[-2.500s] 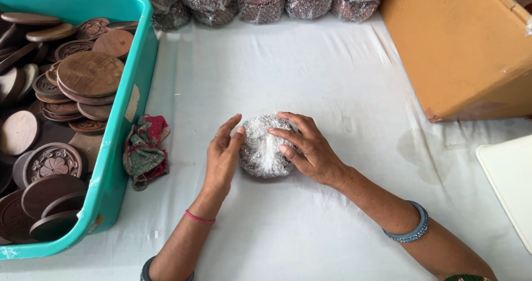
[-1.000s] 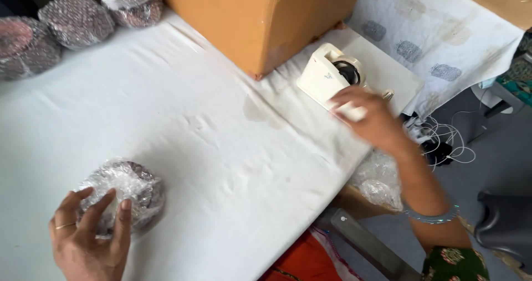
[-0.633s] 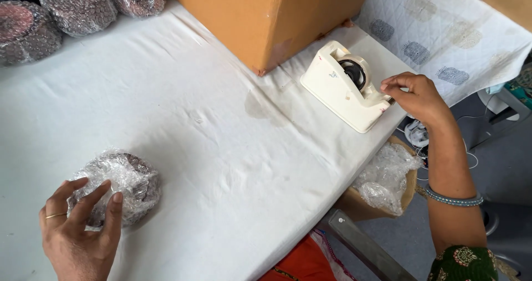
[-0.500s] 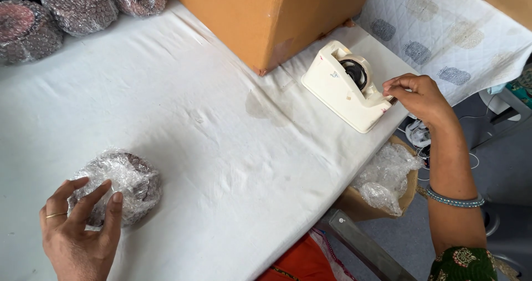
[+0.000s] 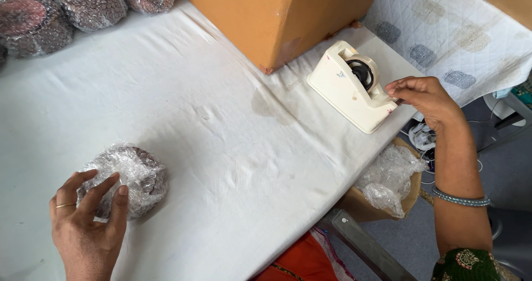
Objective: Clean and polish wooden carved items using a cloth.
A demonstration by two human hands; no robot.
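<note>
White-clothed worktop point(image 5: 221, 131): carries everything, cardboard box point(image 5: 277, 15) at the far edge.
Tape dispenser point(image 5: 352, 87): cream, beside the box.
Wrapped bundle point(image 5: 130, 176): bubble-wrapped, near the front-left edge.
Left hand point(image 5: 88, 228): fingers spread, clasping the bundle from the near side.
Right hand point(image 5: 426, 101): arm outstretched, fingertips pinched together at the dispenser's cutter end.

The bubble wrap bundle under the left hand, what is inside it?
Inside the bubble wrap bundle, held by the left hand, a dark brown round shape shows through. The wrap covers it, so what it is cannot be seen.
</note>
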